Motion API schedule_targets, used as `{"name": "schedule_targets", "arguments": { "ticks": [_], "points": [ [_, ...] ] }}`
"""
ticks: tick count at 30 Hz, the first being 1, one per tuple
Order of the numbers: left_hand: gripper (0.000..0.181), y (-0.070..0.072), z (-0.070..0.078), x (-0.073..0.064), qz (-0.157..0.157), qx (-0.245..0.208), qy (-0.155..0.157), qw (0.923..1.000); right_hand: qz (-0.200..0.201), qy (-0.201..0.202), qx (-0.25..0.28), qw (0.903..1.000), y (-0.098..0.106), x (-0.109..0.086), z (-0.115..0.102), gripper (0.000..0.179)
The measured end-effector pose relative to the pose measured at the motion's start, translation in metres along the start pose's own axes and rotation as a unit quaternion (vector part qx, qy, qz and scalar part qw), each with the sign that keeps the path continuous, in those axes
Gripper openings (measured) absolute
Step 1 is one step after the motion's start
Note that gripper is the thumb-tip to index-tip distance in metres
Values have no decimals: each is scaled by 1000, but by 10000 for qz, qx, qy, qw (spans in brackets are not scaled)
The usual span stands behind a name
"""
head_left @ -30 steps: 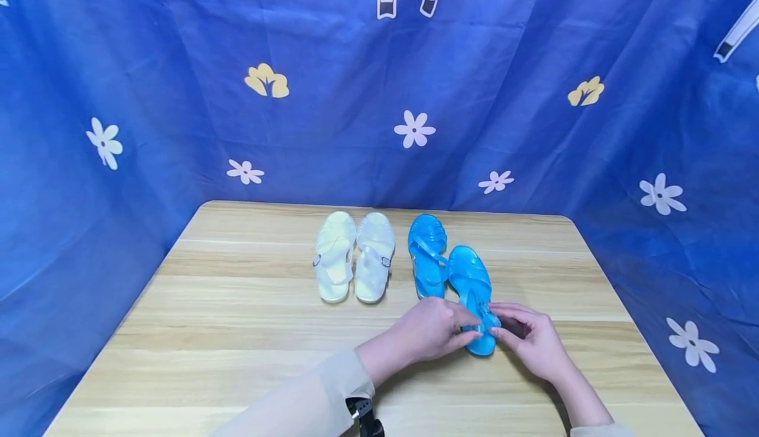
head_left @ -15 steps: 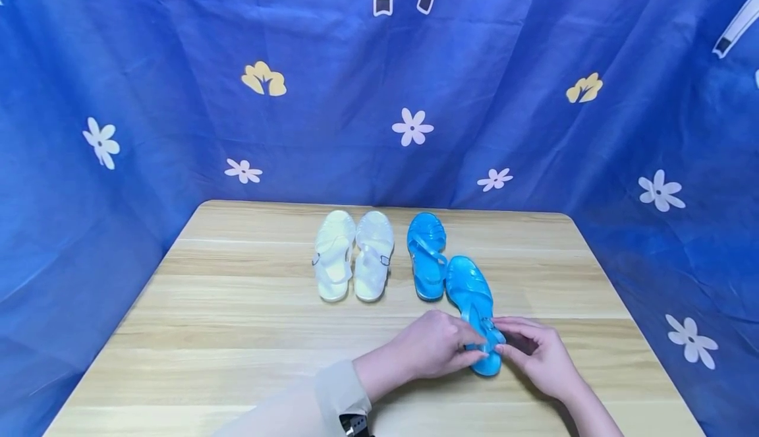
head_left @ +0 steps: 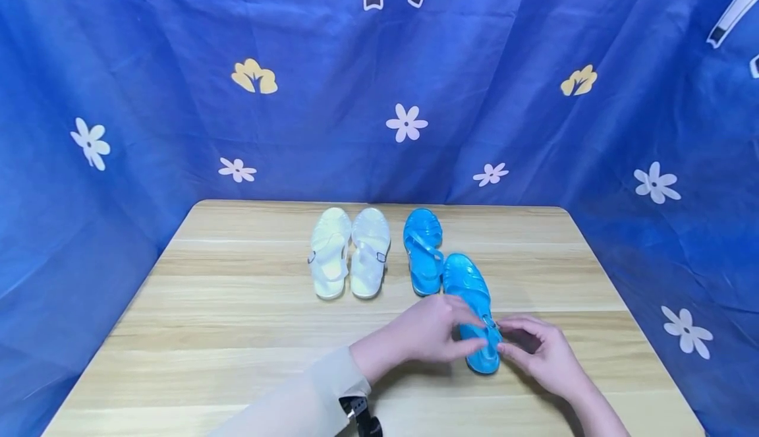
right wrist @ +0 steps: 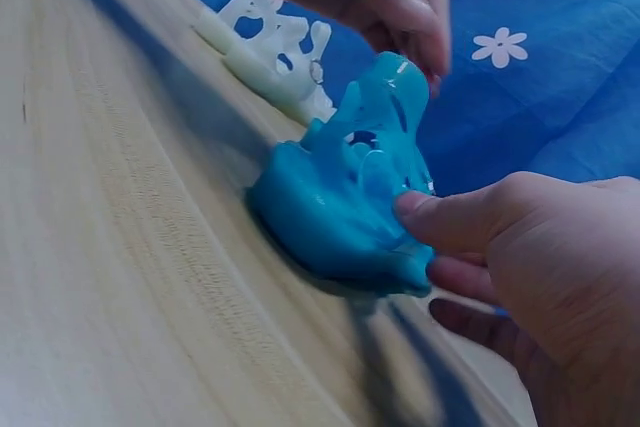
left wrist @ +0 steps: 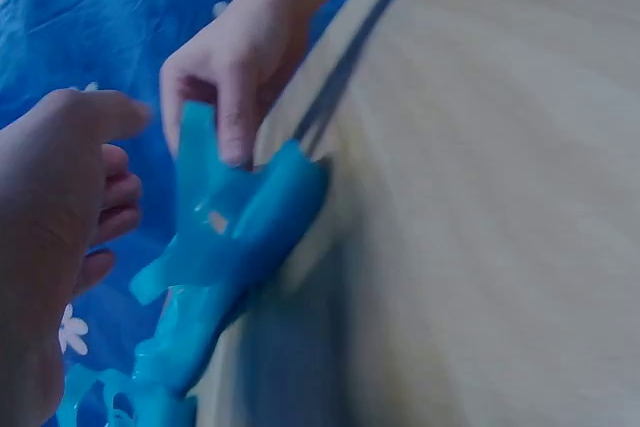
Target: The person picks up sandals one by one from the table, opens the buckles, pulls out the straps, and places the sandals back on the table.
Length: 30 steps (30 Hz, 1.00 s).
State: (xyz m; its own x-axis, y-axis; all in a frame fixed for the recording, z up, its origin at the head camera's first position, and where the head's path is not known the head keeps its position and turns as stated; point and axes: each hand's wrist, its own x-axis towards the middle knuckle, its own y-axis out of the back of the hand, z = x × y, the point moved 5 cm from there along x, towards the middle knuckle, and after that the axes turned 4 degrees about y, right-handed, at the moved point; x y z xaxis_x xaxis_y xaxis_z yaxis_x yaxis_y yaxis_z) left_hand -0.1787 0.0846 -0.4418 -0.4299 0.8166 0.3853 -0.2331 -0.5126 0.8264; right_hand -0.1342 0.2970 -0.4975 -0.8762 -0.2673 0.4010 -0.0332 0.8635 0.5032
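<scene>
A blue jelly sandal [head_left: 464, 279] lies slanted on the table, its heel towards me. My right hand [head_left: 542, 351] pinches its strap from the right side; the right wrist view shows the thumb [right wrist: 440, 219] against the blue plastic. On the other side is my left hand [head_left: 429, 331], thumb and fingers parted beside the strap. In the left wrist view a gap separates this left hand [left wrist: 50, 187] from the sandal [left wrist: 250, 217]. The matching blue sandal [head_left: 423, 252] rests just behind, at the left of the first one's toe.
Two white sandals, one left [head_left: 330, 256] and one right [head_left: 370, 256], lie side by side left of the blue pair. The wooden table [head_left: 249, 331] ends at a blue patterned curtain [head_left: 332, 94] behind and on both sides.
The nearer blue sandal has slid towards me, away from its mate. My left hand has loosened from its strap, thumb and fingers spreading. My right hand stays on the strap.
</scene>
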Motion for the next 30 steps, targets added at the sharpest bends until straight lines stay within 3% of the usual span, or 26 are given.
{"name": "schedule_targets", "arguments": {
  "ticks": [4, 9, 14, 18, 22, 30],
  "points": [
    [29, -5, -12, 19, -424, 325, 439, 9976, -265, -566, 43, 9980, 1, 0, 3, 20],
    [34, -24, -24, 33, -1427, 866, 1054, 9803, -804, -1188, 436, 9887, -4, 3, 8, 17],
    [31, -33, -29, 37, -1859, 882, 1155, 9718, -852, -1424, 725, 9835, -5, 7, 10, 19],
    [28, -34, -30, 37, -1874, 654, 1050, 9745, -681, -1652, 1192, 9767, -4, 9, 9, 22],
    [24, -34, -29, 36, -1640, 511, 916, 9809, -516, -2107, 1645, 9622, -3, 9, 9, 28],
    [19, -39, -26, 31, -1334, 525, 862, 9859, -291, -2670, 1958, 9431, -4, 8, 12, 34]
  ]
}}
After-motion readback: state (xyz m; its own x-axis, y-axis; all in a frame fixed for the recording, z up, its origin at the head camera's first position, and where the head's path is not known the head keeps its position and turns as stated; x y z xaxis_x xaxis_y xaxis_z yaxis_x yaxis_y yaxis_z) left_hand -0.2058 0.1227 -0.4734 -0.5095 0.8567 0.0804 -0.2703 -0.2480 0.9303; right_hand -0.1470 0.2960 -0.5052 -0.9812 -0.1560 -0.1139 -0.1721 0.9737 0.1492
